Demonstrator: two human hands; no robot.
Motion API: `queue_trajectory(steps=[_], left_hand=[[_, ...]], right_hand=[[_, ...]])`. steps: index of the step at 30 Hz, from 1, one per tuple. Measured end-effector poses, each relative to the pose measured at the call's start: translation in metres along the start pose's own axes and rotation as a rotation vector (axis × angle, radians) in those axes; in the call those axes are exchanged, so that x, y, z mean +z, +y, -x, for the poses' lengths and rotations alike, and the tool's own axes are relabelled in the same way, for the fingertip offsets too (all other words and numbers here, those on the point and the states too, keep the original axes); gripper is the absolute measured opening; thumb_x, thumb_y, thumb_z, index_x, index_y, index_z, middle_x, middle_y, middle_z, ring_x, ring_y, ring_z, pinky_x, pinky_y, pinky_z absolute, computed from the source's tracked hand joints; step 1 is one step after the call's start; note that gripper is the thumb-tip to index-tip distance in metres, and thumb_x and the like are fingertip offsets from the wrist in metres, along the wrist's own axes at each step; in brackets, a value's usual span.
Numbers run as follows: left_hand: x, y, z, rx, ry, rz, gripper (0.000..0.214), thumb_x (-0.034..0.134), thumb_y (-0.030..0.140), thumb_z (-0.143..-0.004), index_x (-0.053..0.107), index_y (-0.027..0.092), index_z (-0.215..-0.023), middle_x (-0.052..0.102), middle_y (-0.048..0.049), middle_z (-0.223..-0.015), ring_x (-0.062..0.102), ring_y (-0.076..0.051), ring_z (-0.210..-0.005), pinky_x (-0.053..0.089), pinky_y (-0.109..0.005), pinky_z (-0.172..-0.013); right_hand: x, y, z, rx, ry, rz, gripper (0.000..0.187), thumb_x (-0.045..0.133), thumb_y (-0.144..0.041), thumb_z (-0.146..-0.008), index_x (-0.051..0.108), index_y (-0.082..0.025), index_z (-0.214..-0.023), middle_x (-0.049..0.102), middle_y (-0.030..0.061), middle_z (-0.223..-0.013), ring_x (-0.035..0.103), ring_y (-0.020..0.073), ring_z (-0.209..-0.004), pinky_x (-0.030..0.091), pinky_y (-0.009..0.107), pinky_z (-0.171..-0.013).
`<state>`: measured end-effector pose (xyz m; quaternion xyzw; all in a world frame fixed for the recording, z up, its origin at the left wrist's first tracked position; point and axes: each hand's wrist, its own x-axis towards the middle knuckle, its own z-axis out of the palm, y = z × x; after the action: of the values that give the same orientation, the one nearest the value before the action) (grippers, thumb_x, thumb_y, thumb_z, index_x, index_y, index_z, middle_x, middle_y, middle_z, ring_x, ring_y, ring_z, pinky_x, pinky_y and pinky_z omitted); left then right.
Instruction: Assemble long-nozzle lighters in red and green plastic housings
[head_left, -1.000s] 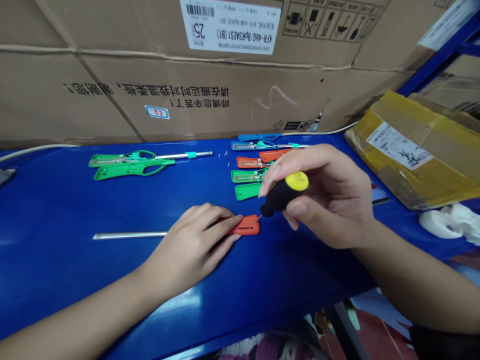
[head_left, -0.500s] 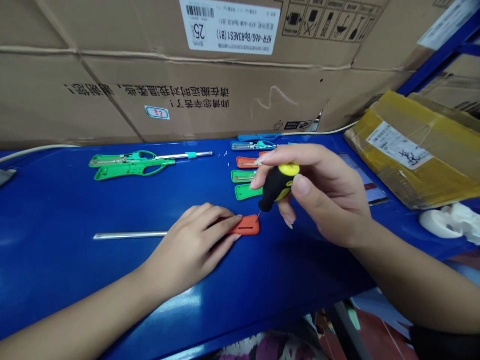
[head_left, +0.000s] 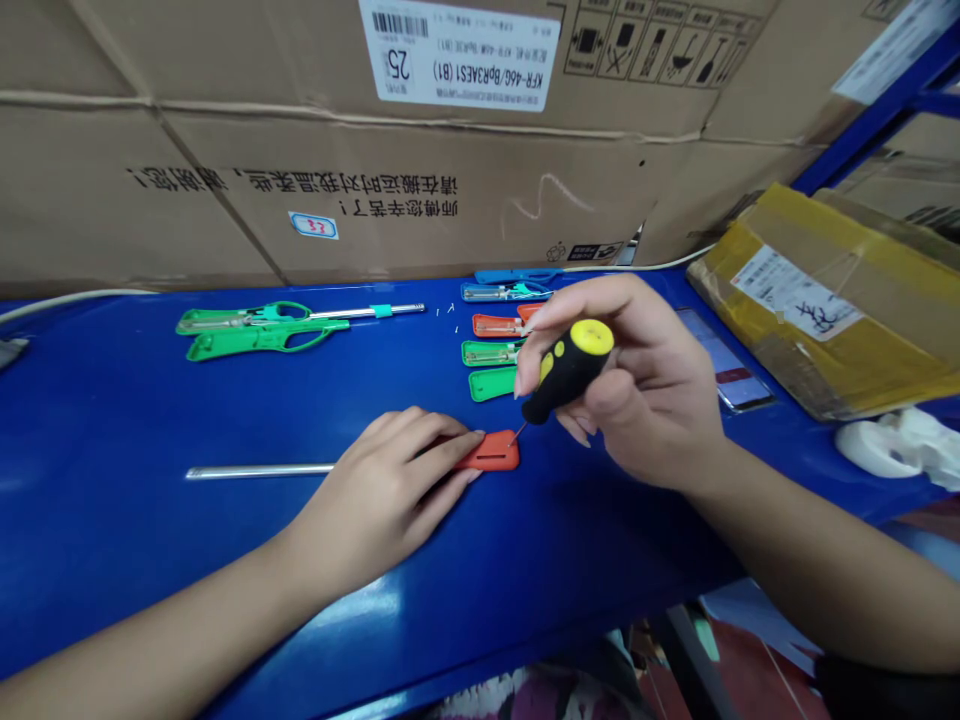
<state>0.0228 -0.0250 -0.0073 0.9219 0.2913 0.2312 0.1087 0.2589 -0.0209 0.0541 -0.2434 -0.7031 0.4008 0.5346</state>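
Observation:
An orange long-necked lighter lies on the blue table, its metal tube pointing left. My left hand is closed over its middle and presses it down, hiding that part. In my right hand is a black and yellow screwdriver, tilted, its thin tip on the handle end of the orange lighter. Beyond my hands lie opened lighters: a green lighter at the left, and near the middle a blue half, an orange half and green halves, partly behind my right hand.
A large cardboard box stands along the table's back edge. To the right are a yellow-taped parcel, a phone and a white object. Small white bits and a pale cable lie toward the back.
The screwdriver handle has turned in my right hand, and the fingers have shifted around it. Its tip remains on the orange lighter. My left hand stays in place.

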Motion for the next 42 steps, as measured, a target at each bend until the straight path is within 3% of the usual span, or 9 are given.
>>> queue_trajectory(steps=[5, 9, 13, 17, 24, 28, 32, 40, 42], left_hand=[[0.001, 0.000, 0.000, 0.000, 0.009, -0.007, 0.028, 0.059, 0.022, -0.100, 0.064, 0.021, -0.127, 0.067, -0.0072, -0.115, 0.061, -0.021, -0.100, 0.048, -0.037, -0.086], [0.001, 0.000, -0.001, -0.006, 0.005, 0.004, 0.027, 0.059, 0.022, -0.100, 0.065, 0.021, -0.126, 0.067, -0.0067, -0.115, 0.061, -0.020, -0.100, 0.048, -0.036, -0.087], [0.000, 0.000, -0.001, -0.010, -0.005, -0.003, 0.027, 0.058, 0.022, -0.100, 0.065, 0.021, -0.126, 0.067, -0.0073, -0.115, 0.061, -0.021, -0.100, 0.049, -0.037, -0.086], [0.000, 0.000, 0.000, -0.003, 0.003, 0.002, 0.028, 0.058, 0.022, -0.100, 0.065, 0.021, -0.127, 0.067, -0.0072, -0.115, 0.061, -0.021, -0.101, 0.048, -0.037, -0.088], [0.000, 0.000, -0.001, -0.005, -0.001, -0.001, 0.028, 0.058, 0.022, -0.100, 0.064, 0.021, -0.127, 0.067, -0.0071, -0.115, 0.061, -0.021, -0.101, 0.048, -0.037, -0.088], [0.000, 0.000, -0.001, -0.009, -0.002, 0.009, 0.028, 0.058, 0.022, -0.100, 0.064, 0.021, -0.128, 0.067, -0.0065, -0.115, 0.061, -0.020, -0.101, 0.048, -0.037, -0.088], [0.000, 0.000, 0.000, -0.011, 0.000, 0.007, 0.028, 0.058, 0.022, -0.100, 0.064, 0.022, -0.127, 0.067, -0.0072, -0.116, 0.061, -0.021, -0.101, 0.048, -0.037, -0.088], [0.000, 0.000, -0.002, -0.009, 0.000, -0.001, 0.027, 0.057, 0.022, -0.100, 0.065, 0.021, -0.126, 0.068, -0.0083, -0.115, 0.062, -0.021, -0.100, 0.049, -0.037, -0.086], [-0.001, 0.001, -0.001, -0.006, -0.002, -0.001, 0.027, 0.057, 0.022, -0.101, 0.065, 0.021, -0.126, 0.068, -0.0084, -0.114, 0.062, -0.021, -0.100, 0.049, -0.037, -0.086]], right_hand=[[-0.004, -0.002, 0.001, 0.081, -0.083, -0.008, 0.033, 0.043, -0.039, -0.107, 0.058, -0.019, -0.129, 0.067, 0.0033, -0.101, 0.053, 0.0052, -0.057, 0.047, 0.018, -0.046], [-0.004, -0.001, -0.001, -0.018, -0.037, 0.012, 0.019, 0.059, -0.035, -0.100, 0.063, -0.018, -0.110, 0.067, 0.0039, -0.098, 0.061, 0.0084, -0.068, 0.053, 0.020, -0.054], [-0.002, 0.000, -0.003, 0.003, 0.050, 0.006, 0.018, 0.073, -0.030, -0.091, 0.059, -0.022, -0.098, 0.068, 0.0047, -0.097, 0.067, 0.0155, -0.088, 0.059, 0.024, -0.063], [0.000, -0.001, -0.005, 0.065, 0.039, -0.070, 0.025, 0.077, -0.030, -0.087, 0.055, -0.023, -0.096, 0.070, 0.0031, -0.093, 0.068, 0.0141, -0.081, 0.057, 0.022, -0.057], [-0.005, 0.001, -0.002, 0.096, -0.091, -0.118, 0.028, 0.055, -0.037, -0.102, 0.060, -0.020, -0.124, 0.068, 0.0052, -0.103, 0.060, 0.0081, -0.067, 0.045, 0.015, -0.042], [-0.006, 0.000, -0.003, 0.025, -0.031, -0.041, 0.021, 0.068, -0.035, -0.094, 0.063, -0.020, -0.106, 0.067, 0.0039, -0.097, 0.064, 0.0104, -0.075, 0.054, 0.019, -0.054], [-0.005, -0.002, -0.004, 0.036, 0.000, -0.003, 0.026, 0.078, -0.033, -0.086, 0.058, -0.022, -0.097, 0.069, 0.0035, -0.095, 0.068, 0.0147, -0.085, 0.060, 0.025, -0.067], [-0.012, 0.000, -0.003, 0.108, -0.115, -0.105, 0.031, 0.054, -0.041, -0.102, 0.060, -0.021, -0.125, 0.069, 0.0050, -0.102, 0.063, 0.0093, -0.070, 0.045, 0.016, -0.042], [-0.014, 0.000, -0.003, 0.096, -0.108, -0.087, 0.028, 0.056, -0.039, -0.102, 0.063, -0.020, -0.121, 0.069, 0.0042, -0.100, 0.059, 0.0078, -0.063, 0.045, 0.016, -0.041]])
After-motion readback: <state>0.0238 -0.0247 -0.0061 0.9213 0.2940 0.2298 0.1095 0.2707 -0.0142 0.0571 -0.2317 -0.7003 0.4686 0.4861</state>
